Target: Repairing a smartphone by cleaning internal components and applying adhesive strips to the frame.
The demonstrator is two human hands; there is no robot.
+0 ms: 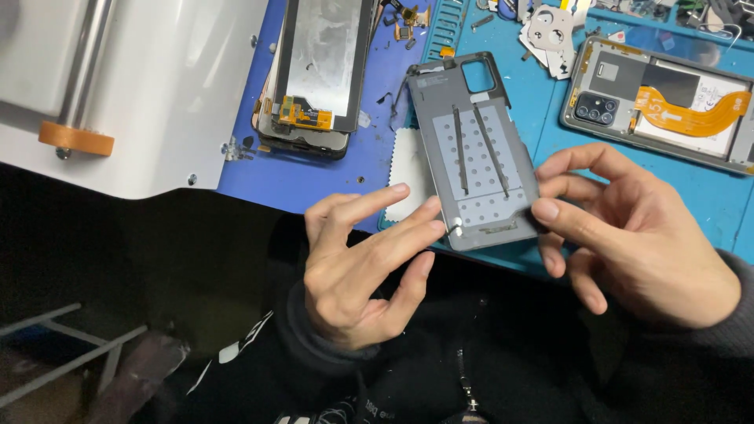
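- White machine housing (149, 102) at ten o'clock; blue work mat (550, 126) spreads above.
- Opened phone (667, 106) sits at two o'clock, the screen stack (318, 78) at eleven.
- Your grey phone back cover (475, 157) hangs dead centre, inner face up.
- Right hand (636, 243) pinches its right edge; left hand (361, 267), fingers loose, touches the bottom corner.
- You look mid-inspection; that corner wants a careful fingertip next.

Your right hand (636, 243) covers the back cover's (475, 149) lower right edge; the opened phone (667, 102) and the stacked screens (318, 71) run off frame.
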